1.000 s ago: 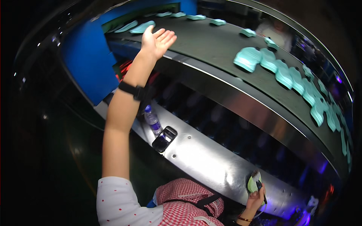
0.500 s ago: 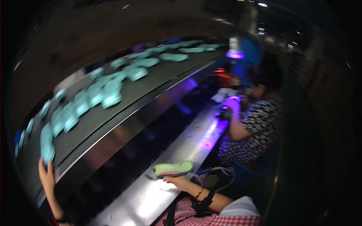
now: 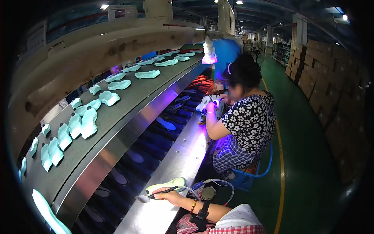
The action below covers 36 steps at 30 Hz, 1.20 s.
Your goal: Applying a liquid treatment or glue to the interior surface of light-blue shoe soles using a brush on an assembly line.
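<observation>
Far left: row of mint soles [image 3: 89, 123] on a dark conveyor belt [image 3: 78, 156], several with black tips; they run from the near end up toward the far end. One brightly lit pale sole [image 3: 50, 214] at lower left, near the belt's metal edge, partly cut off at the bottom. Left hand out of frame, so can't tell its state. Stained beam [image 3: 113, 43] spans above the belt.

Below the belt, shiny side panel [image 3: 113, 144], then a shadowed lower level with shoe-shaped pieces, one lit blue [image 3: 165, 124].

Centre: narrow metal bench [image 3: 183, 150]. Right hand [image 3: 171, 197] over its near part, fingers closed around a black-handled brush [image 3: 169, 190], bristles pointing left. Light-green sole [image 3: 171, 182] right beside the fingers, on their far side, over the bench; can't tell whether the hand grips it too. Beaded bracelet [image 3: 193, 205] and black strap [image 3: 202, 212] on that wrist. Clear tube [image 3: 226, 182] and round container [image 3: 208, 193] just right of the hand.

Further up, purple-lit lamp [image 3: 209, 54] hangs above; seated co-worker [image 3: 249, 117] in floral top has both hands at a whitish piece [image 3: 203, 103].

Right: blue stool [image 3: 241, 183], yellow floor line [image 3: 281, 175], stacked cardboard boxes [image 3: 323, 78].
</observation>
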Motion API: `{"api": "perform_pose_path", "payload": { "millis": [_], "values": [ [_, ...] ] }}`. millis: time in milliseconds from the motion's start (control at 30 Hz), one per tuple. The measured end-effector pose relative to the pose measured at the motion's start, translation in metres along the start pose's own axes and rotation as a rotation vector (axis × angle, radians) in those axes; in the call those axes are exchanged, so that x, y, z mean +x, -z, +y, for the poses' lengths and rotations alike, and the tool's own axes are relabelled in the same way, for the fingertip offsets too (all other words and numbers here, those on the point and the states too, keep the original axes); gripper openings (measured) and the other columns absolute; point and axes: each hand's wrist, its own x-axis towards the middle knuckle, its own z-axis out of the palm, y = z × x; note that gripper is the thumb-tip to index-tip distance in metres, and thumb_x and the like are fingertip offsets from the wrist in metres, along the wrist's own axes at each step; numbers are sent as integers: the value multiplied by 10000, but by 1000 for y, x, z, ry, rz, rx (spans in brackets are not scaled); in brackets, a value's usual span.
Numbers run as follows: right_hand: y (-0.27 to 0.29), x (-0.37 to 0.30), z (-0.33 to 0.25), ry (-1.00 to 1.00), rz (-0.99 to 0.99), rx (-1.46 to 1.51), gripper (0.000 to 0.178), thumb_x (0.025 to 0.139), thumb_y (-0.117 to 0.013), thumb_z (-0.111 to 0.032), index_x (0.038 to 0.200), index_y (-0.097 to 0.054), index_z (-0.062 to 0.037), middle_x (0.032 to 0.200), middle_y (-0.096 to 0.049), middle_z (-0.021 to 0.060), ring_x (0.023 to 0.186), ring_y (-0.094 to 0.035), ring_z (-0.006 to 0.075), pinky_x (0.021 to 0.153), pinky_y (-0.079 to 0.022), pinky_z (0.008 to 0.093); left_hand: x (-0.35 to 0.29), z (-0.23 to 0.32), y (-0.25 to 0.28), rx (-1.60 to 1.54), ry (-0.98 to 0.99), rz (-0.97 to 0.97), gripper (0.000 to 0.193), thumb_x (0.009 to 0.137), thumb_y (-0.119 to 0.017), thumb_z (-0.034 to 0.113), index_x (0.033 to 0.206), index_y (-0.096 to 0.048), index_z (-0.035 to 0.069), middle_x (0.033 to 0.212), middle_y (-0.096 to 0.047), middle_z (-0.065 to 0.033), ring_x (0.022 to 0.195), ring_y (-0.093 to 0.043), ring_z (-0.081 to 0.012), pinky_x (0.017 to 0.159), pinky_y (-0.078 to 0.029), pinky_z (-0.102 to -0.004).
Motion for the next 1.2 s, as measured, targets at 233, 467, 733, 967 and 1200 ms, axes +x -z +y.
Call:
{"api": "perform_pose_path", "payload": {
  "millis": [233,467,733,967,1200],
  "values": [
    [8,5,8,6,30,26,260,777,-595,-85,1011,-567,26,925,-599,77,827,-558,114,754,-438,230,-103,-14,-69,-279,515,-305,526,860,-402,425,1216,-402,37,1119,-492,-109,1035,-472,-238,898,-364,-349],
    [-27,1,1,-25,-86,-13,253,776,-597,-72,1008,-571,22,954,-593,76,874,-561,123,789,-442,237,-168,-37,-110,-557,888,-503,556,852,-388,460,1228,-390,50,1124,-485,-100,1032,-471,-243,894,-370,-358],
    [-67,-11,3,-85,-366,-54,239,764,-607,-57,992,-578,7,967,-586,74,913,-539,132,826,-418,244,-199,-71,-123,-797,941,-392,590,843,-373,501,1241,-377,65,1128,-477,-88,1028,-469,-248,890,-377,-369],
    [-75,-7,20,-137,-415,-60,247,739,-642,-96,958,-597,8,954,-591,83,914,-534,140,832,-403,254,-208,-79,-125,-875,776,-329,615,837,-362,532,1250,-367,77,1132,-471,-80,1025,-467,-252,887,-382,-377],
    [-76,-3,23,-106,-377,-147,254,724,-659,-114,945,-620,5,962,-600,95,947,-524,155,851,-387,277,-190,-93,-113,-976,1118,-269,651,806,-299,612,1224,-408,125,1129,-504,-79,993,-504,-269,844,-414,-407]
  ]
}}
